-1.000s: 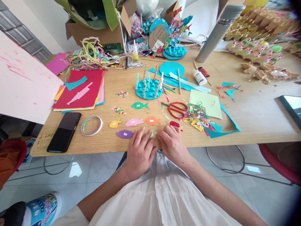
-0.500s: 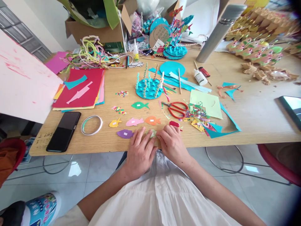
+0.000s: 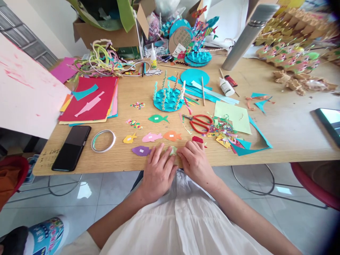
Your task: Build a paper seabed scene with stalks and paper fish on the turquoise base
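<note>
the left hand [image 3: 158, 170] lies palm down on the worktop [image 3: 106, 161], fingers stretched forward, its fingertips over the left part of a pale green paper piece [image 3: 173, 151]. the right hand [image 3: 196, 160] has a narrow grip, fingers curled and fingertips drawn together at the right end of the same piece; what is pinched there is hidden, so i cannot tell whether the paper is between them. the piece lies on the worktop between the two hands, near the front edge.

just left of the left fingers is a purple paper fish [image 3: 141, 151] with a small white patch. behind the hands, a yellow fish [image 3: 129, 138], a pink fish [image 3: 152, 137] and an orange fish [image 3: 172, 135] lie in a row, with a green fish [image 3: 158, 118] farther back. a dark red paper piece [image 3: 197, 139] lies just behind the right hand.

beyond it are red-handled scissors [image 3: 199, 123], beside a heap of paper scraps [image 3: 224, 128]. farther back stands a blue round base [image 3: 168, 100] with twisted upright sticks. to the left are a roll of tape [image 3: 103, 141] and a black phone [image 3: 71, 148], lying flat.
</note>
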`<state>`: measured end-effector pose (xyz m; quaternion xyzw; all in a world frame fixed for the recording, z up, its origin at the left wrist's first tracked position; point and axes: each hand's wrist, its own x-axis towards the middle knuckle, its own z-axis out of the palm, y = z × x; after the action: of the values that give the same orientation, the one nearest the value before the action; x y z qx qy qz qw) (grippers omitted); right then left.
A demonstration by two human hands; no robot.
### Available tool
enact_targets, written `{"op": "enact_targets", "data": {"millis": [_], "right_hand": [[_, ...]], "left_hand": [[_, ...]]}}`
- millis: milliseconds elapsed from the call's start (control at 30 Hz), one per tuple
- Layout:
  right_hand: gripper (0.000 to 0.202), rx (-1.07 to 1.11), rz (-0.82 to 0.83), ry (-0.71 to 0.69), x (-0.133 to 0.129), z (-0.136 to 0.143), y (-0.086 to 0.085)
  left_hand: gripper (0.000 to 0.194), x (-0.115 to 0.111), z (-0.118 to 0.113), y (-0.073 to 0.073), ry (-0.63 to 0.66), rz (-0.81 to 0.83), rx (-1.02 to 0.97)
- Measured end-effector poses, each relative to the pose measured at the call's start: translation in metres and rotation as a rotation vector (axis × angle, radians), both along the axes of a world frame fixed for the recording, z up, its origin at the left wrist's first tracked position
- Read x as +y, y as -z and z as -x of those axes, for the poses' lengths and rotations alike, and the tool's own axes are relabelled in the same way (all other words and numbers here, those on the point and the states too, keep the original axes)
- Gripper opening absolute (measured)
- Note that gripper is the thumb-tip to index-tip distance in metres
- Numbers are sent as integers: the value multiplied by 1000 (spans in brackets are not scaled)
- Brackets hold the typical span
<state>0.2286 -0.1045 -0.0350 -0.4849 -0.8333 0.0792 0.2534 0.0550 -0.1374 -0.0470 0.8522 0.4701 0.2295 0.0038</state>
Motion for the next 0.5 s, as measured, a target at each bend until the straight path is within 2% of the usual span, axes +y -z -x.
{"op": "enact_targets", "data": {"millis": [267,500], "right_hand": [[21,-71,-30,-15,1,0,-4],[21,10,10,-2,1,0,1]], "left_hand": [[30,1,0,-1,3,-1,3],[31,0,0,0,0,2,1]]}}
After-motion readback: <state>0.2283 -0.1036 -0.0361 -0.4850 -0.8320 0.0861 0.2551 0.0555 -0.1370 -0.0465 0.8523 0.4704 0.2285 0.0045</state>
